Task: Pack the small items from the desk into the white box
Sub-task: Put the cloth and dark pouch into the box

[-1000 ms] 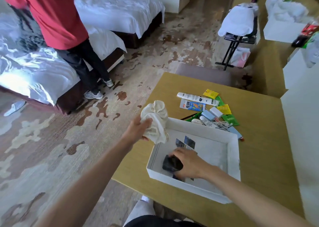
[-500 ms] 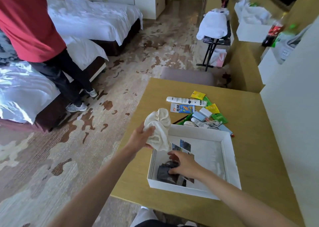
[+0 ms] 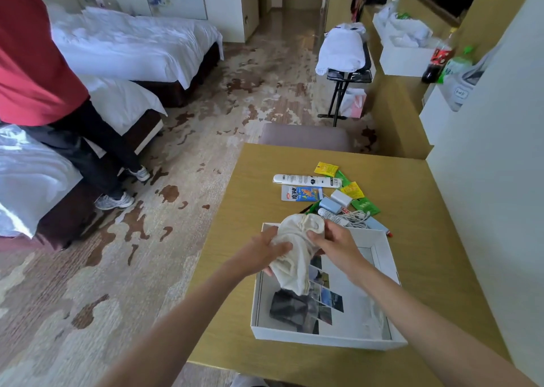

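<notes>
White box (image 3: 323,339) sits below; your left hand (image 3: 262,254) and right hand (image 3: 335,245) grip the cream cloth (image 3: 297,248). Dropped loose, it may spill over the rim.

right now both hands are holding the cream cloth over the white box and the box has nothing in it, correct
Not quite. The white box is not empty: the head view shows a dark folded item lying in its near left corner. The rest stands: the left hand and the right hand both hold the cream cloth over the box.
</notes>
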`<state>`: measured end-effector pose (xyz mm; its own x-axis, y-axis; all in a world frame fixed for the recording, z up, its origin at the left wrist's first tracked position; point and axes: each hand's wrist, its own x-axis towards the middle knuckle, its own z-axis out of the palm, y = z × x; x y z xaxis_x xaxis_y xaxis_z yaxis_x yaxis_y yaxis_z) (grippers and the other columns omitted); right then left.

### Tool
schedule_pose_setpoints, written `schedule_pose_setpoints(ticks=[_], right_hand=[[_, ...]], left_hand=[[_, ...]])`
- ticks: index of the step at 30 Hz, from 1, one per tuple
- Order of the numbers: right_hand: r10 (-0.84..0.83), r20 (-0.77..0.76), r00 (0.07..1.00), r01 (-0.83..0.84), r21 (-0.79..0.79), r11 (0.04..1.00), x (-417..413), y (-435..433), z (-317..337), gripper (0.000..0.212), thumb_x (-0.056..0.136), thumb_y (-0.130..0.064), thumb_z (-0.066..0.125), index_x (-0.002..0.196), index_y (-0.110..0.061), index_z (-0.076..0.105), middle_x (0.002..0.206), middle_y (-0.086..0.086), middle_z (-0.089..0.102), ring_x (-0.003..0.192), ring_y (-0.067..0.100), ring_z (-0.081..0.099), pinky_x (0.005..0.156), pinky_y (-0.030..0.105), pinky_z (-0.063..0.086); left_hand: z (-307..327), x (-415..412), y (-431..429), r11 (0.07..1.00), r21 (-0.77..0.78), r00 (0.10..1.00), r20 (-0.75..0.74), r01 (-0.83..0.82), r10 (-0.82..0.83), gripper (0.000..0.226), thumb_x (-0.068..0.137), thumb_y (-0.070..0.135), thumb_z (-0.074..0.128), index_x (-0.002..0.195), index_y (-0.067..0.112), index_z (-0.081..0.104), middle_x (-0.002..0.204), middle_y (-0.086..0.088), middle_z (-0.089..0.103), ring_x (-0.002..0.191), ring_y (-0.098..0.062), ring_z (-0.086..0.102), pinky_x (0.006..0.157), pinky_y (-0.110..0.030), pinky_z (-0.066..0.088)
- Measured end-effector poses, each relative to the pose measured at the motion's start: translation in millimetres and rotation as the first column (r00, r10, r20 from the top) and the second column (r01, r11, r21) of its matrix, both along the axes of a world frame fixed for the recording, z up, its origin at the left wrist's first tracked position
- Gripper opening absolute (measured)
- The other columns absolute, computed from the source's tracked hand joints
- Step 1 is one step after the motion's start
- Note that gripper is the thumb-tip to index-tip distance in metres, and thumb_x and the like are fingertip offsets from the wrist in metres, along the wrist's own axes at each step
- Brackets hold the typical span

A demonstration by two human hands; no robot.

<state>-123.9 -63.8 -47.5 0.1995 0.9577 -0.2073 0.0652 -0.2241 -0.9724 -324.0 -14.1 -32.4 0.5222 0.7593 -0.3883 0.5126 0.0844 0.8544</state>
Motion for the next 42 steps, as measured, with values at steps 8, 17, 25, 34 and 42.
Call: schedule_pose_setpoints(ticks=[8,17,25,34,42], right_hand=[[-0.265,0.162,0.951,0.267,0.009,0.964,46.0,-21.3,-12.7,0.010,0.088,-0.025,0.064,0.098,-0.025,0.065,0.099,0.001,0.071,0.091,0.023,0.068,0.075,0.049,0.058],[-0.227,0.153,0.962,0.247,-0.134,0.960,62.6,-34.8,-23.6,0.004,0.087,-0.023,0.067,0.091,-0.022,0.066,0.092,0.003,0.073,0.082,0.022,0.069,0.074,0.047,0.058],[-0.126,0.241,0.962,0.172,-0.184,0.968,58.8,-39.3,-25.7,0.012,0.091,-0.024,0.061,0.098,-0.014,0.062,0.093,0.007,0.068,0.073,0.016,0.061,0.055,0.029,0.051],[-0.100,0.095,0.990,0.113,-0.140,0.984,35.4,-16.8,-27.5,0.011,0.085,-0.022,0.069,0.095,-0.024,0.066,0.087,-0.011,0.072,0.067,-0.003,0.064,0.053,0.013,0.043],[0.031,0.167,0.985,-0.007,-0.141,0.990,-18.1,15.0,-39.4,0.012,0.078,-0.022,0.076,0.077,-0.029,0.066,0.076,-0.015,0.073,0.066,-0.005,0.067,0.049,0.010,0.046]], left_hand=[[-15.2,13.3,2.7,0.958,0.285,0.959,-0.265,-0.023,0.102,0.026,0.093,0.035,0.050,0.112,0.018,0.056,0.095,-0.006,0.064,0.079,-0.023,0.061,0.064,-0.032,0.051],[-36.5,54.4,-7.3,0.828,0.517,0.817,-0.561,0.219,0.134,0.046,0.089,0.007,0.051,0.130,0.011,0.032,0.124,-0.012,0.045,0.087,-0.029,0.062,0.060,-0.030,0.042],[-64.7,41.1,-11.7,0.486,0.375,0.521,-0.828,0.789,-0.206,0.057,0.087,0.011,0.055,0.138,0.026,0.034,0.154,-0.005,0.022,0.135,-0.030,0.031,0.097,-0.053,0.043],[-40.9,7.3,-12.2,0.239,0.564,0.583,-0.812,0.790,-0.011,0.040,0.077,0.015,0.064,0.116,0.021,0.061,0.116,-0.002,0.065,0.113,-0.025,0.059,0.108,-0.047,0.037],[-31.9,-36.9,-15.4,0.746,0.659,0.924,-0.338,0.098,0.178,0.038,0.095,0.031,0.047,0.131,0.021,0.045,0.133,0.001,0.051,0.113,-0.021,0.055,0.075,-0.040,0.056]])
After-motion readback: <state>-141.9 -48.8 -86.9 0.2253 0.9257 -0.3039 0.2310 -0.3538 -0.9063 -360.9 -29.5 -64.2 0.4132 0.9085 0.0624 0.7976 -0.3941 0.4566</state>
